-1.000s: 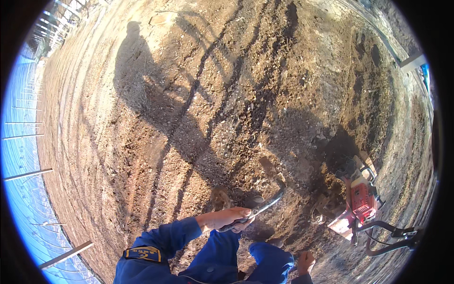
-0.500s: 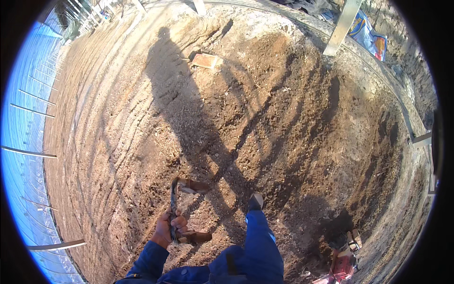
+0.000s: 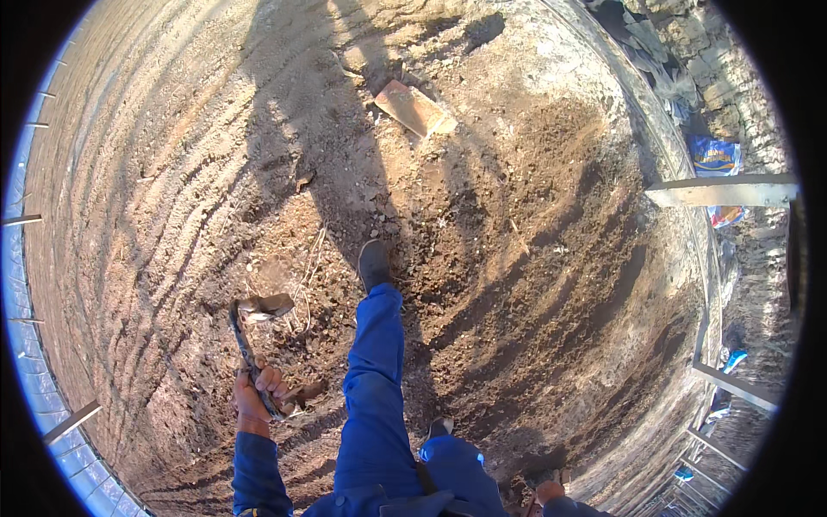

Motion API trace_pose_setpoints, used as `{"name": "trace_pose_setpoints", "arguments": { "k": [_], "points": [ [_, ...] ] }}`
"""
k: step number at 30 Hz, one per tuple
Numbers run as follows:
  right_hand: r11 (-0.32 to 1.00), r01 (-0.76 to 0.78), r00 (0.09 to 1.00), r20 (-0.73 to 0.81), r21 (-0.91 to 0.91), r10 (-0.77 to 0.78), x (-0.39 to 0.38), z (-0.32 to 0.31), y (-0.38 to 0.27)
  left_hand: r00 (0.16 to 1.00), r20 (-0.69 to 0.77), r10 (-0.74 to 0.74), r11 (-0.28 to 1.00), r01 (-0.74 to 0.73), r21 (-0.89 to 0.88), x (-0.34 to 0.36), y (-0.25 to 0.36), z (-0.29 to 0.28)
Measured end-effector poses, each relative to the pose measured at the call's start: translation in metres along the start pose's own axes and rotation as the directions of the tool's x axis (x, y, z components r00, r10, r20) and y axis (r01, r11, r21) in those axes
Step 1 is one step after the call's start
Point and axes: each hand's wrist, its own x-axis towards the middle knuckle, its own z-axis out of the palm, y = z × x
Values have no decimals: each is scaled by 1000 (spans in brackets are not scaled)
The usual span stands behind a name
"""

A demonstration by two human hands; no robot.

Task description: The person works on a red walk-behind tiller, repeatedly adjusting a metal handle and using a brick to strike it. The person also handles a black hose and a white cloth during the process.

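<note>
My left hand (image 3: pixel 257 393) is wrapped round the dark bar of a C-shaped tool (image 3: pixel 239 334). Flat brown pieces stick out from both ends of the bar, low over the soil beside my left leg. At the lower edge, right of my legs, part of my right hand (image 3: pixel 549 492) shows with its fingers curled. A dark, narrow thing is next to that hand, but its kind is hidden. On the ground ahead lies a reddish, dusty rectangular block (image 3: pixel 415 108), apart from both hands.
Loose, ridged brown soil (image 3: pixel 517 224) surrounds my feet, one boot (image 3: pixel 374 264) well forward. A pale border (image 3: pixel 689 233) runs along the right, with metal posts (image 3: pixel 724 190) and a blue bag (image 3: pixel 715 157). Blue sheeting (image 3: pixel 65 448) curves along the left.
I have stepped forward and the view has turned; the block is closer. The tool has moved left with my left hand. The red object at the lower right is out of sight; my right hand shows there.
</note>
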Motion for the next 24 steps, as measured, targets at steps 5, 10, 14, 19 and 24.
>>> {"name": "trace_pose_setpoints", "arguments": {
  "k": [5, 10, 14, 19, 24],
  "points": [
    [927, 13, 968, -237, 374, 82, 60, -267, -85, 980, -191, -54, 977, 92, 194, 218, 41, 27],
    [869, 389, 728, -680, 306, -86, 177, -608, -190, 991, -91, -97, 932, 123, 341, 374, 55, 66],
    [769, 629, 490, -827, 116, -276, 233, -874, -293, 993, 69, -93, 947, 67, 313, 485, 17, 105],
    [727, 685, 285, -899, -51, -331, 255, -1114, -420, 999, 31, 17, 903, -29, 428, 584, -92, 160],
    [753, 604, 209, -861, -259, -463, 323, -1204, -479, 979, -146, 145, 871, -56, 489, 632, -155, 170]
  ]
}}
